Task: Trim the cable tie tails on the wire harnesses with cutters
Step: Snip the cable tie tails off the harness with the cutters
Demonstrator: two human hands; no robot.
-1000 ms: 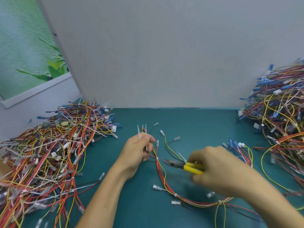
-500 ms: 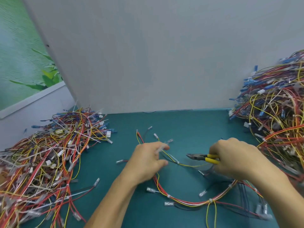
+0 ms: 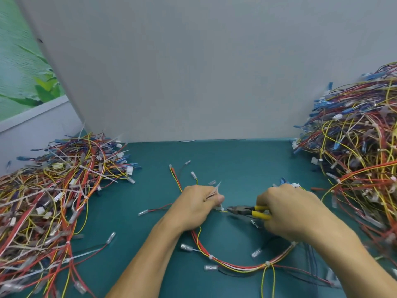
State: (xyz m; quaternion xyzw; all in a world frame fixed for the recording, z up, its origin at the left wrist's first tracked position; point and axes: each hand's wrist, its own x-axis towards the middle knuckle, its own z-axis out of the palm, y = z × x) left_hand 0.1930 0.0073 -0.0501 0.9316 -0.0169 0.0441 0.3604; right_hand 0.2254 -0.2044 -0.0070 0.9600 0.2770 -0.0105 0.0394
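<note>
A wire harness [image 3: 234,266] of red, yellow and white wires lies curved on the teal mat, bound by white cable ties. My left hand [image 3: 196,206] pinches the harness near a tie, and pale cable tie tails [image 3: 217,188] stick up from its fingers. My right hand [image 3: 287,209] grips yellow-handled cutters [image 3: 247,211], whose dark jaws point left at the wire just beside my left thumb. The jaws look nearly closed a short gap from the tie.
A big heap of harnesses [image 3: 49,203] with long tie tails covers the left side. Another heap [image 3: 361,160] rises on the right. A grey partition [image 3: 193,72] stands behind the teal mat [image 3: 225,162]. Loose terminals lie around my hands.
My left hand came down from holding the tails upright and shifted right onto the harness. The cutters moved left toward it, closing the gap to my left thumb.
</note>
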